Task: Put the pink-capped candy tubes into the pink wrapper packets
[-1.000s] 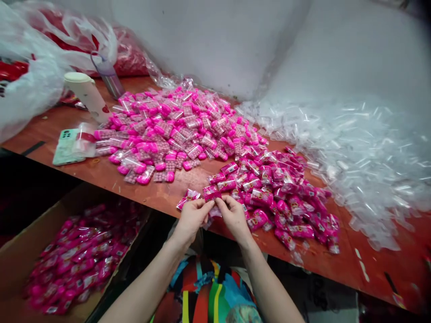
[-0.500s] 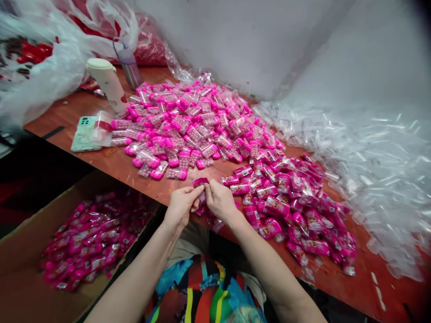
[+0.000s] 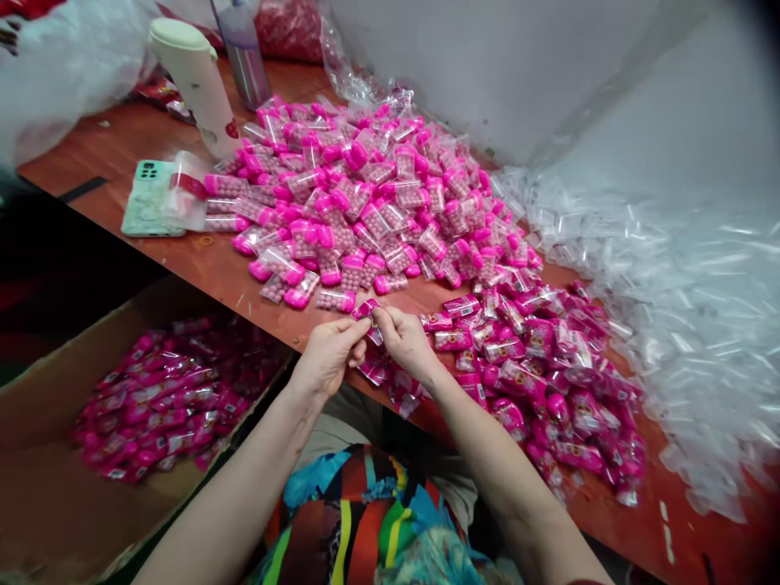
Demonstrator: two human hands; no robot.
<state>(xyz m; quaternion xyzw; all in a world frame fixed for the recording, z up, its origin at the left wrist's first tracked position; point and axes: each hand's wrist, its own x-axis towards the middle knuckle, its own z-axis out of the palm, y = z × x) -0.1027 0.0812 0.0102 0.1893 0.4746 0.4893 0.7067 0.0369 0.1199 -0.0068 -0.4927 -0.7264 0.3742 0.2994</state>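
Just off the table's near edge, my left hand (image 3: 332,353) and my right hand (image 3: 402,341) meet, both closed in a pinch. Between their fingertips is a small pink printed wrapper (image 3: 366,309); the fingers cover part of it, so I cannot tell whether anything is inside. More pink wrappers (image 3: 399,386) lie below my right hand at the table edge. Beyond my hands is a pile of clear little bottles (image 3: 366,203) with bright pink caps and pale pink beads inside. To the right, a heap of pink wrapped packs (image 3: 530,366) spreads along the edge.
A cardboard box (image 3: 36,406) holding pink packs (image 3: 164,398) stands below the table (image 3: 237,276) at left. Clear plastic pieces (image 3: 682,309) cover the right side. A phone (image 3: 143,199), a white tumbler (image 3: 198,89) and a purple-topped bottle (image 3: 247,69) stand or lie at the far left.
The head view has shifted, so the phone and tumbler appear higher. My hands stay together on the pink wrapper, and their fingertips have changed position slightly.
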